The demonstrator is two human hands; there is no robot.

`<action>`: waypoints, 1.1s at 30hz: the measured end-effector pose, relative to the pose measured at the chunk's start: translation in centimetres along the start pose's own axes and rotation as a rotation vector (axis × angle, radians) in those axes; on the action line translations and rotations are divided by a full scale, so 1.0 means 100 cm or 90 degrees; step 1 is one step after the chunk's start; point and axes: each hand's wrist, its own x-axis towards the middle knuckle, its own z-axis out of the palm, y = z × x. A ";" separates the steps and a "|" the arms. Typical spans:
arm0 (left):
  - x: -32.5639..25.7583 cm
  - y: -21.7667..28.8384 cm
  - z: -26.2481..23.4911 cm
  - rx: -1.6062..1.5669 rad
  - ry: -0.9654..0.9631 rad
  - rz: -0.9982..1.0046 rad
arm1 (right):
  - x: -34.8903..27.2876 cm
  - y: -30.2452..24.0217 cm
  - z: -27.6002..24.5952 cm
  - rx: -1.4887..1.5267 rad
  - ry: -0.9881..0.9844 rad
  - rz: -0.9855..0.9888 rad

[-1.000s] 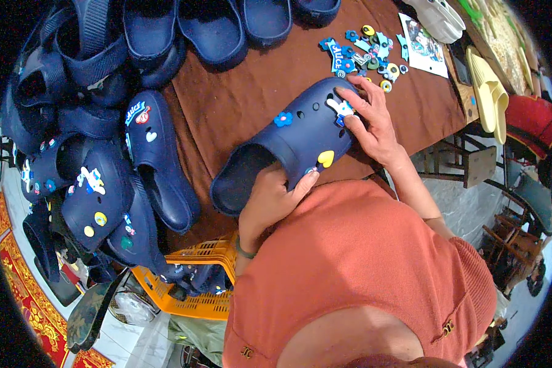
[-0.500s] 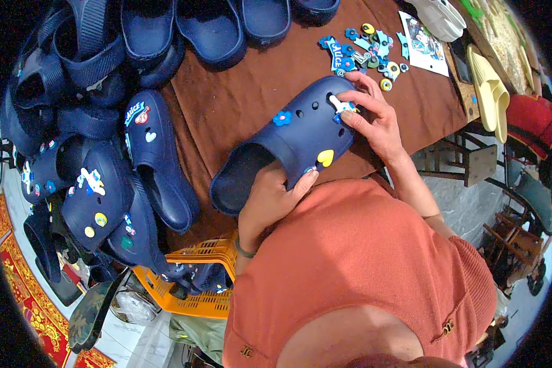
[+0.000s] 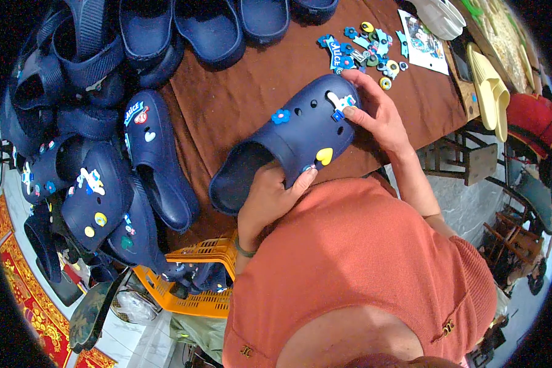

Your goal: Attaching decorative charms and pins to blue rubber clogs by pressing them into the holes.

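A navy clog [image 3: 260, 136] is held over the brown cloth, its toe pointing up and right. My left hand [image 3: 268, 199] reaches into its opening, fingers hidden inside, with the thumb outside beside a small charm at the rim. My right hand [image 3: 383, 119] grips the toe: the thumb presses a white figure charm [image 3: 340, 104] with blue parts, and the forefinger lies along the toe's far edge. A blue flower charm [image 3: 280, 116] and a yellow heart charm [image 3: 324, 156] sit on the upper, among several bare holes.
Loose charms [image 3: 374, 52] lie beyond the toe, next to a printed sheet [image 3: 423, 46]. Navy clogs [image 3: 98, 190], some with charms, crowd the left; plain ones [image 3: 208, 30] line the back. An orange basket [image 3: 214, 251] stands near my left forearm, and pale yellow slippers [image 3: 487, 86] lie right.
My right forefinger has moved off the white charm to the toe's far edge, leaving the thumb on the charm. The clog and my left hand have barely moved.
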 end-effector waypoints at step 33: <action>-0.007 -0.005 0.002 -0.064 0.036 -0.170 | -0.031 0.006 0.001 -0.201 0.065 -0.122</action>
